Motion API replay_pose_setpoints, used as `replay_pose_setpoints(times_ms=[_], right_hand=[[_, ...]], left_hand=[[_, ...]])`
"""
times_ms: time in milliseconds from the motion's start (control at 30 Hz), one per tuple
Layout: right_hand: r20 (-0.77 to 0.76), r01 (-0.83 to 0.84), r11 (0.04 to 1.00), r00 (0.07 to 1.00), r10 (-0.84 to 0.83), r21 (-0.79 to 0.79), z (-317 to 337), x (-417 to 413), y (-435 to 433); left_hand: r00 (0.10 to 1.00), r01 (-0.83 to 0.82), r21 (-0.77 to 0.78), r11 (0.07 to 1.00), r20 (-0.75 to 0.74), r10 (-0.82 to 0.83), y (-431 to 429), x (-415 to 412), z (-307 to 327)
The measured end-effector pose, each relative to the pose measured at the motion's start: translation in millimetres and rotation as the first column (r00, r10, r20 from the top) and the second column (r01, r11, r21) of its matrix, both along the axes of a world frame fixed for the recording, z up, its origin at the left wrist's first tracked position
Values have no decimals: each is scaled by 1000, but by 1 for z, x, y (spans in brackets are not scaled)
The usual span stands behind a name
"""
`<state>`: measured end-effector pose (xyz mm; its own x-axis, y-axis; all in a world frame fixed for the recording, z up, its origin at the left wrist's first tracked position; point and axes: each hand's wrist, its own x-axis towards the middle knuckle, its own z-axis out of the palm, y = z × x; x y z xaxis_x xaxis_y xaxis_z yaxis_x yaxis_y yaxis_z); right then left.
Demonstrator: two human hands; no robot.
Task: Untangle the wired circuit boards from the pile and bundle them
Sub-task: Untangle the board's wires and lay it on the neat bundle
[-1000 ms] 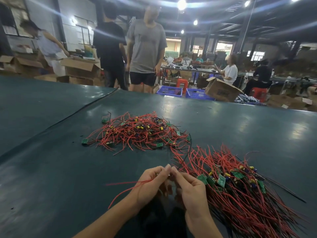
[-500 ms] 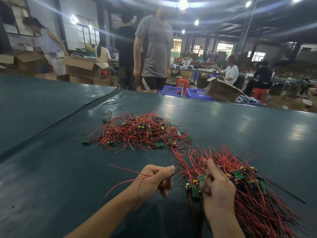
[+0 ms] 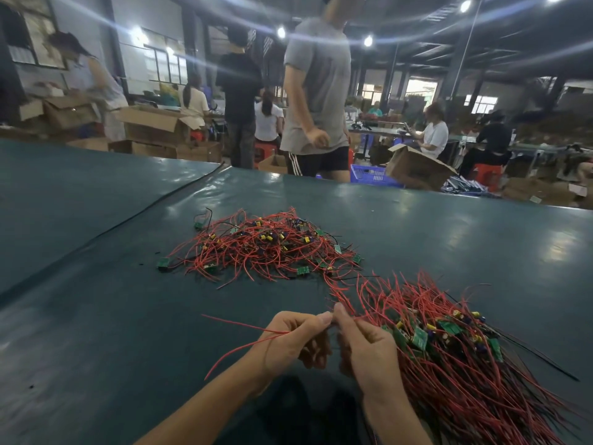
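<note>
- Grips two loose red wires [image 3: 244,338] in the left hand [image 3: 290,340], fingers curled under, thumb and forefinger nipped tight on them
- Meets that pinch with the right hand [image 3: 365,345], fingertip to fingertip just above the table [image 3: 96,316], thumb and forefinger closed on the same red wires where they leave the left grip
- Cannot tell where the strand's own circuit board is; hidden behind the fingers or palms
- Trails the free wire ends out leftward and back toward the body from the left grip, long axis roughly left to right
- Keeps the sorted bundle [image 3: 465,390] just beside the right hand on its outer side, wires running near to far, green boards [image 3: 420,337] clustered at mid-length
- Leaves the tangled pile [image 3: 263,245] farther up the table, well apart from both hands
- Judged next: turn the held strand from crosswise to the bundle's near-to-far line and lay it on; right hand the nearer for that, left hand better placed for reaching back to the pile
</note>
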<state>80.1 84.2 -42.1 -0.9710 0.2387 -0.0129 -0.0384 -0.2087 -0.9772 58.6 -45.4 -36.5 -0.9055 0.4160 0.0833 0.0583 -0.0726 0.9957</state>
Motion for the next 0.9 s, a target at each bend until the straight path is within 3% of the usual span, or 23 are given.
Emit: replay_pose_setpoints(times_ms=[133,300,533,667,767,900], right_hand=[[17,-22,1000,1000,22,-12,-1,-1,-3],[16,71,997,997,-70,-37,-1,-3,6],[-5,258,909,962,-275,-327,7,-6,50],[-72,322,901,932,-356,-290,5,-6,46],[-136,189,951,965,-227,-243,3,-2,33],[-177,-74,993,980,88,87,-3,3,8]], left_hand=[[999,28,-44,999,-15,-29,-1,2,1],[998,55,-65,996,-9,-56,0,2,2],[996,79,-44,996,-44,-81,-9,-1,11],[998,54,3,999,-28,-53,-10,-1,7],[998,66,50,997,-12,-65,-11,-1,4],[991,133,89,987,18,-135,-9,2,2]])
